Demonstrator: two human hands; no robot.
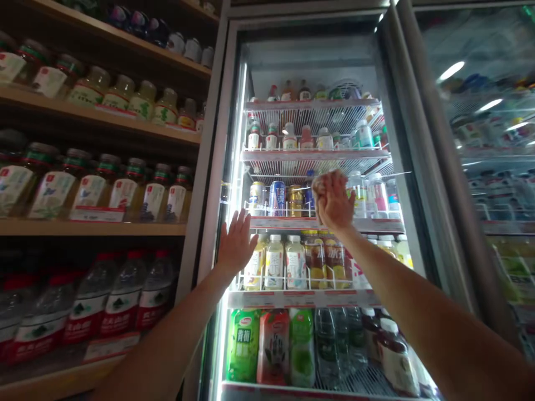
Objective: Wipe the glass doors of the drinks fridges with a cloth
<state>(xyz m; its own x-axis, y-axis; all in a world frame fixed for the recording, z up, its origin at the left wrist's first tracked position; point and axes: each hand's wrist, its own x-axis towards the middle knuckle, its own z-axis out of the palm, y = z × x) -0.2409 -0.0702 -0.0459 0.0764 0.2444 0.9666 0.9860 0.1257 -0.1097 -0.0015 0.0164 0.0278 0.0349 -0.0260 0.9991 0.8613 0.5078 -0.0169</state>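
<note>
A tall glass fridge door [309, 53] stands in front of me, with lit shelves of drinks behind it. My right hand [337, 205] presses a light brownish cloth [320, 192] to the glass, level with the shelf of cans. Part of the cloth is covered by the palm and fingers. Lower and further left, my left hand [236, 243] lies against the door near its left edge, fingers stretched out and holding nothing. Behind the glass beside that hand are white-capped bottles [274, 262] and a blue can [277, 199].
Wooden shelves [92, 228] with rows of bottles stand close on the left, including red-capped water bottles [121, 301] low down. A metal door frame [434, 167] and another glass door [493, 128] are on the right. Large green bottles [243, 345] fill part of the fridge's bottom shelf.
</note>
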